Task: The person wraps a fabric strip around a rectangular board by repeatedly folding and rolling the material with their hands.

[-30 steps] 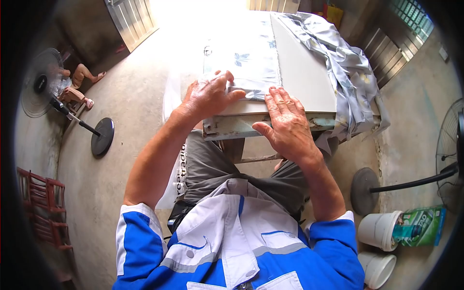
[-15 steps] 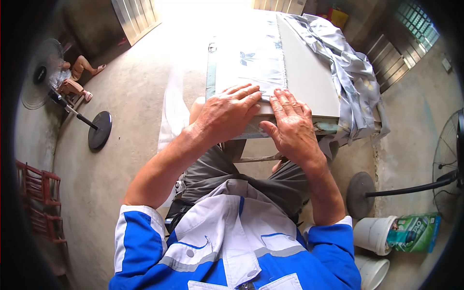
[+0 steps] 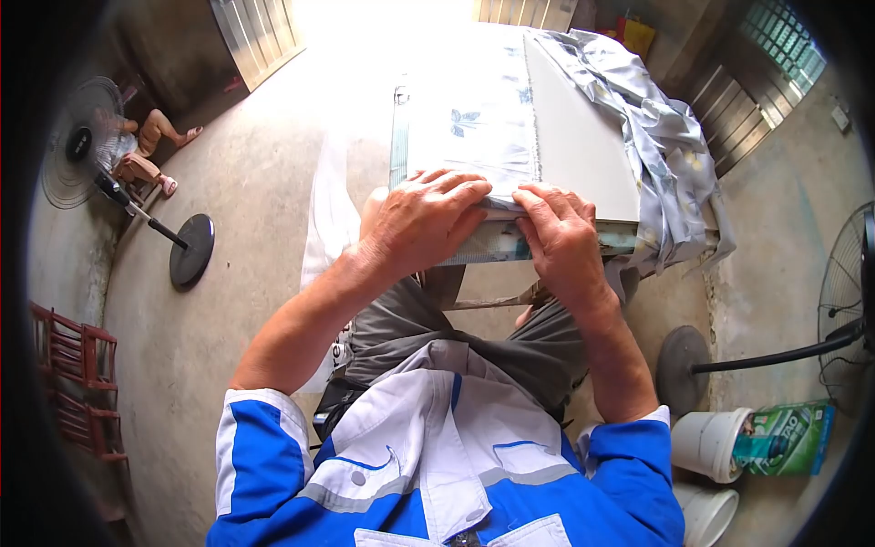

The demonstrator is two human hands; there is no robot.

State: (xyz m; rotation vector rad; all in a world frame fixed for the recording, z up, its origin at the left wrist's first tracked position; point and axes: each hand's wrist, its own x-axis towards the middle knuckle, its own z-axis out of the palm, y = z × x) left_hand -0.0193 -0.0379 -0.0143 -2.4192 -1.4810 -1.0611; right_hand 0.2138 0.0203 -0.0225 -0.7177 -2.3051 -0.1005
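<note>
A white cloth (image 3: pixel 492 118) with blue leaf prints lies flat on the table board (image 3: pixel 583 155), its frayed edge running along the right. At its near edge, my left hand (image 3: pixel 428 210) has its fingers bent together over the fabric. Just right of it, my right hand (image 3: pixel 561 223) pinches the near right corner of the cloth between thumb and fingers. A narrow fold shows between the two hands. More patterned cloth (image 3: pixel 670 155) is heaped along the table's right side and hangs over its edge.
A standing fan (image 3: pixel 191 251) is on the left, near a seated person's legs (image 3: pixel 150 150). Red chairs (image 3: pixel 87 356) stand at the lower left. To the right are another fan (image 3: pixel 684 365), white buckets (image 3: pixel 706 445) and a green bag (image 3: pixel 797 438).
My left hand has moved right and its fingers have closed at the cloth's near edge. My right hand, earlier flat with fingers stretched, has curled into a pinch.
</note>
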